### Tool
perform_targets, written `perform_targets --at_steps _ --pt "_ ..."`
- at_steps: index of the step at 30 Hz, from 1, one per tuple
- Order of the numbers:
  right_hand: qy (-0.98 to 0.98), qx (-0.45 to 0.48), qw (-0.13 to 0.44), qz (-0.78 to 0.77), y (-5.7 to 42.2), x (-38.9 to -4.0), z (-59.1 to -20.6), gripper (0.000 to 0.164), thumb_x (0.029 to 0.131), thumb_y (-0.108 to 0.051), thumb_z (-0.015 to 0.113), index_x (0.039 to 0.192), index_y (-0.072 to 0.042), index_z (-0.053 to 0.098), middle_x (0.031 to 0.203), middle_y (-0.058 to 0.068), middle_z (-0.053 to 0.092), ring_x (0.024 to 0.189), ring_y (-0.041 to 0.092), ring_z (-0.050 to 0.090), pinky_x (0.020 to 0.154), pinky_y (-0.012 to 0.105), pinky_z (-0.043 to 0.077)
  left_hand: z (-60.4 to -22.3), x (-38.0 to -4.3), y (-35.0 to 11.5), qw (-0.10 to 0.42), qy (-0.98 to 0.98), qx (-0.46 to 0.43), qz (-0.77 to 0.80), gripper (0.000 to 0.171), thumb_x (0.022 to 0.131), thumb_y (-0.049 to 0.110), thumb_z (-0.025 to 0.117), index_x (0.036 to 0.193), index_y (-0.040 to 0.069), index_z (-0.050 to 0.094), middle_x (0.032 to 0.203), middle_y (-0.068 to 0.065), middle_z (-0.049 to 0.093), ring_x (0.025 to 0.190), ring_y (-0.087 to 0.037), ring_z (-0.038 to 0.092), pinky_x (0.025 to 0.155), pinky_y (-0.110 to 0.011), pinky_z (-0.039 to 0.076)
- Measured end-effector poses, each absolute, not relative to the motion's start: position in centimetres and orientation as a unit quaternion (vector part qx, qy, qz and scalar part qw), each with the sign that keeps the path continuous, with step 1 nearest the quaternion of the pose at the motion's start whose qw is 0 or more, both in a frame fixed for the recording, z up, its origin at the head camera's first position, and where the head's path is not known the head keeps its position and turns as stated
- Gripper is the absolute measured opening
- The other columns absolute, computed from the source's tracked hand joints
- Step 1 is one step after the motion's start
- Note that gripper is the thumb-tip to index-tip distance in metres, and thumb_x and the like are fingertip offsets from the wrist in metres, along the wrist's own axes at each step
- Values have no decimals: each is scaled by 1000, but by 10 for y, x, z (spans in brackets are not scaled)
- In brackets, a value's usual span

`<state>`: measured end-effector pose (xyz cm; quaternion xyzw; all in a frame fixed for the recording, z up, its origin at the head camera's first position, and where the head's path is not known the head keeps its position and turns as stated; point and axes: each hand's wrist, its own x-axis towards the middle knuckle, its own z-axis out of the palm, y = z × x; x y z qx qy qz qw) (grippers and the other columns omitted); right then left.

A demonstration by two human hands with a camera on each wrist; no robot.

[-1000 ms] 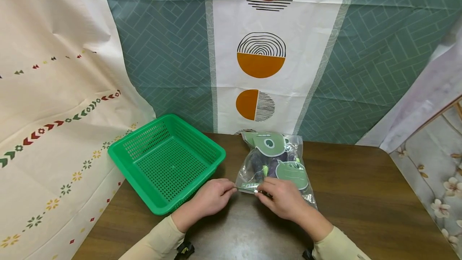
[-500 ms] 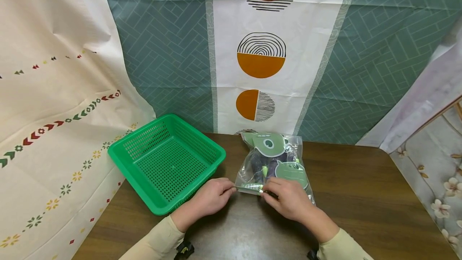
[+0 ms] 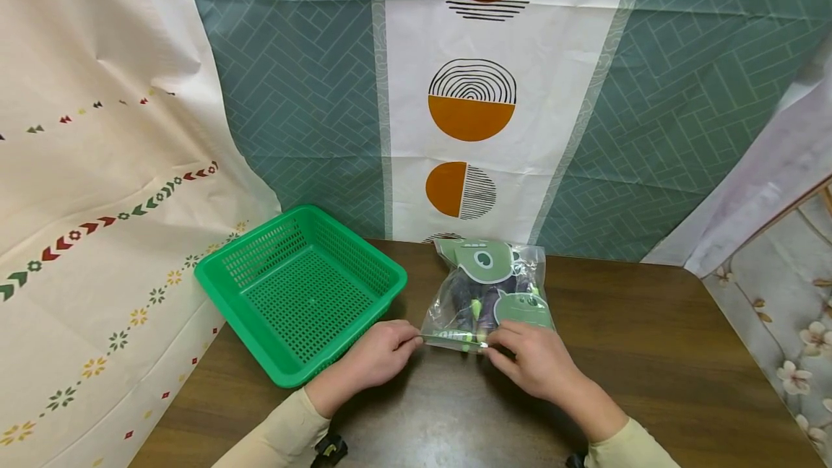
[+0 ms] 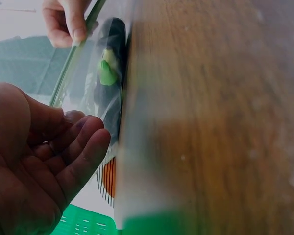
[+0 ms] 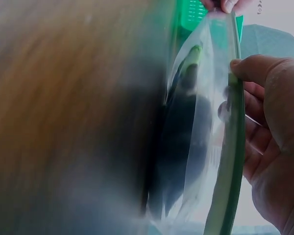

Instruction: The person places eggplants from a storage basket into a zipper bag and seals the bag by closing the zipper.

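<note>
A clear zip bag [image 3: 523, 308] with green cartoon animal prints lies on the table. Inside show dark purple eggplants [image 3: 464, 296] with light green stem ends; in the right wrist view one eggplant [image 5: 179, 127] fills much of the bag. My left hand [image 3: 385, 351] pinches the left end of the bag's green zip strip [image 5: 235, 161] between thumb and finger. Farther right along that strip, my right hand [image 3: 538, 361] pinches it, thumb pressed on the near side. Between both hands the strip is raised and taut. The bag's right front corner is hidden behind my right hand.
A green perforated basket [image 3: 312, 302] stands to the left, close to my left hand, with nothing in it. The brown wooden table [image 3: 624, 352] reaches back to a patterned cloth [image 3: 299, 92]. Another printed cloth [image 3: 130, 222] hangs at the left side.
My right hand has slid to the right along the zip strip, baring more of it between the hands. My left hand has stayed at the strip's left end.
</note>
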<state>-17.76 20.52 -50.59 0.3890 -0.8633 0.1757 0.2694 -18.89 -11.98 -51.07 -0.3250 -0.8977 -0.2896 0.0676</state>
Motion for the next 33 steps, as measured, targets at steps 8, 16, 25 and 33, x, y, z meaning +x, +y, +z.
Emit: perform_targets --at_steps 8,16,25,33 --pt "-869 378 270 171 220 -176 -507 19 85 -19 94 96 -25 80 89 -15 65 71 2 63 49 21 40 -509 -188 -122 60 -901 -315 -291 15 110 11 68 105 8 83 97 1 76 92 -15 70 82 -39 60" --pt "-870 371 276 170 232 -173 -505 20 83 -18 94 95 -25 79 87 -16 64 67 -2 56 50 19 38 -511 -189 -122 69 -897 -316 -301 15 109 10 69 103 6 82 95 0 75 90 -15 70 81 -39 60" --pt "-876 358 268 180 245 -167 -502 24 83 -16 95 96 -28 79 89 -20 63 65 -8 49 51 19 38 -509 -188 -123 65 -898 -316 -299 15 109 11 69 102 8 82 95 1 75 90 -16 69 81 -39 59" --pt "-877 353 278 171 256 -166 -503 24 82 -16 94 96 -27 79 90 -18 66 67 -1 59 53 24 45 -511 -187 -125 67 -896 -318 -304 15 109 11 70 102 7 83 97 0 77 92 -17 71 82 -39 60"
